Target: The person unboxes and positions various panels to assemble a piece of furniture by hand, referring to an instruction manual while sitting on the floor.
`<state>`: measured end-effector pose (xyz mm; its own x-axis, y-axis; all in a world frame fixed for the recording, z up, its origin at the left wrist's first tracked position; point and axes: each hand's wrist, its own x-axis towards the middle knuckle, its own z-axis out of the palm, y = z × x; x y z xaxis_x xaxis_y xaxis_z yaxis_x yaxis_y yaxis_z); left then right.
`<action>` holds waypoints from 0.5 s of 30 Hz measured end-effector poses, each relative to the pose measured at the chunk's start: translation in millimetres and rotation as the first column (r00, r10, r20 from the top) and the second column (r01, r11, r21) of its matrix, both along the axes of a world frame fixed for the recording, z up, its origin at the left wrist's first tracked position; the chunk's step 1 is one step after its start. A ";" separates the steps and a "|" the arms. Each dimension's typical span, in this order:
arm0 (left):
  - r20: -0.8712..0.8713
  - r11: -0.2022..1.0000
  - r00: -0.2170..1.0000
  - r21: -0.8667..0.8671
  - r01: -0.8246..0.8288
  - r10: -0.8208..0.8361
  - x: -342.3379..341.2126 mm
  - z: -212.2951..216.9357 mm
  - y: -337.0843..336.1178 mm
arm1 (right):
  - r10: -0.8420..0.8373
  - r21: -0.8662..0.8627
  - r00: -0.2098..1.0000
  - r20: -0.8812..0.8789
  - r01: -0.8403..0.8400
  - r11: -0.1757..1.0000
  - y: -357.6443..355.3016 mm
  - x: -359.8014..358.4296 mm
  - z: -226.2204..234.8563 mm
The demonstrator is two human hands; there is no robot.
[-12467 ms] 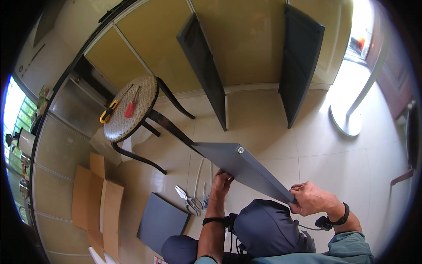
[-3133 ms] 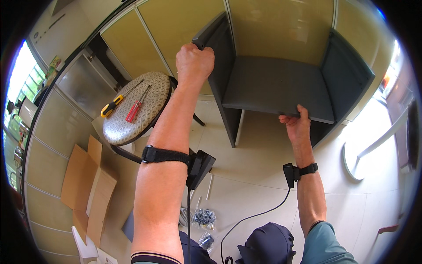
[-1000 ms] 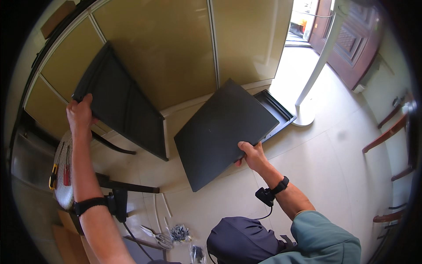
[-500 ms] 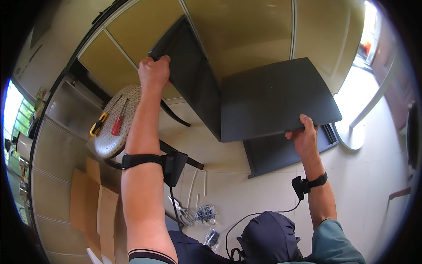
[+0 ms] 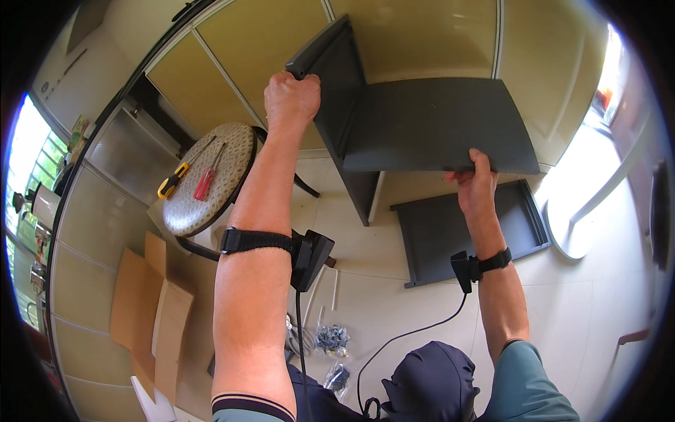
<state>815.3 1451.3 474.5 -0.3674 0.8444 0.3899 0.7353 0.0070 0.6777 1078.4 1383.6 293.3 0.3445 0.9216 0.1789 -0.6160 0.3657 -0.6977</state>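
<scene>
My left hand (image 5: 290, 98) grips the top edge of an upright dark grey side panel (image 5: 346, 91) that stands on the floor. Against it, held level, is a flat dark grey shelf board (image 5: 436, 126); my right hand (image 5: 476, 184) holds this board by its near edge. The board's left end touches the upright panel. Another dark grey panel with a raised rim (image 5: 467, 232) lies flat on the floor below the board. Both wrists carry black strapped devices with a cable.
A round stool (image 5: 211, 179) at the left carries a yellow-handled tool (image 5: 171, 186) and a red screwdriver (image 5: 204, 184). Flattened cardboard (image 5: 151, 309) lies at the lower left. Small bags of hardware (image 5: 330, 340) rest on the floor near my knees. A white round base (image 5: 573, 221) stands at the right.
The view swung back over the last second. The shelf board has gone from tilted and apart to level, with its end against the upright panel. Both hands keep their grips.
</scene>
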 end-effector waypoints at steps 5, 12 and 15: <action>-0.014 1.000 1.000 -0.003 -0.009 0.009 -7.3 -2.2 5.8 | -0.022 -0.033 0.999 -0.037 0.021 0.999 6.0 -16.6 -11.8; -0.010 1.000 1.000 0.007 -0.011 0.011 -18.2 -3.6 7.4 | 0.023 -0.041 0.998 -0.052 -0.025 0.999 16.2 -23.9 -14.7; 0.017 1.000 1.000 0.013 0.005 -0.005 -19.5 -4.2 6.4 | 0.000 -0.039 0.998 -0.055 -0.002 0.999 15.3 -26.7 -14.8</action>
